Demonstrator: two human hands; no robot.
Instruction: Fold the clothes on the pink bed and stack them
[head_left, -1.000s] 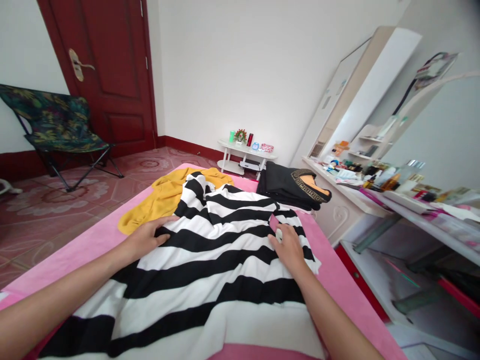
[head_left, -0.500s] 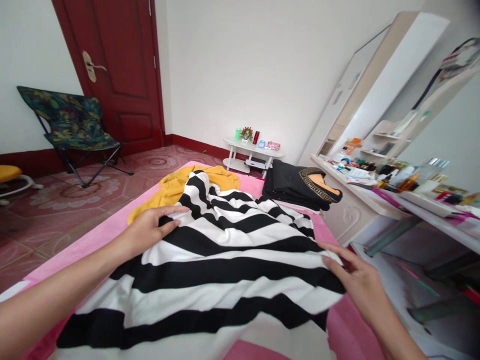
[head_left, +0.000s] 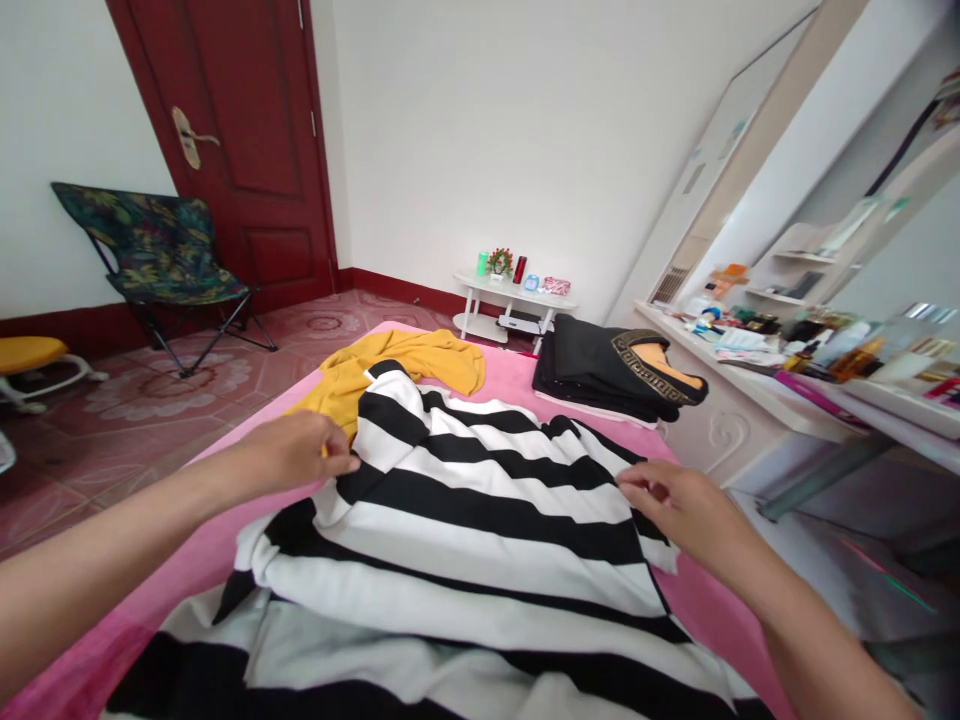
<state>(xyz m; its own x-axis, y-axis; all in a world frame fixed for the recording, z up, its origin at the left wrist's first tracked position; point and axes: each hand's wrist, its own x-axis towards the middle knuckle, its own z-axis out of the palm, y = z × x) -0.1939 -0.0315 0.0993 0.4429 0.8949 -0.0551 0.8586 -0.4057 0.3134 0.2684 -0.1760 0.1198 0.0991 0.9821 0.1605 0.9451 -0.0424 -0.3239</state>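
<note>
A black-and-white striped garment (head_left: 487, 560) lies spread over a pink cover (head_left: 709, 590), its cloth rumpled and doubled over in the near part. My left hand (head_left: 304, 455) has its fingers curled and pinches the garment's left edge, beside the yellow garment. Across from it, my right hand (head_left: 671, 500) closes thumb and fingers on the right edge. Behind the striped cloth lies a crumpled yellow garment (head_left: 405, 350). To the right of that sits a folded black stack of clothes (head_left: 581, 355) with a gold-patterned neckline on top.
A dressing table (head_left: 757, 395) crowded with bottles runs along the right side. Against the back wall stands a small white table (head_left: 480, 283) holding a plant and cans. A patterned folding chair (head_left: 169, 245) and a yellow stool (head_left: 34, 352) are on the left, near a red door (head_left: 247, 150).
The striped cloth lies flatter at the far end, with a fold across its near part. My left hand has curled closed; my right hand has moved slightly left and away from me.
</note>
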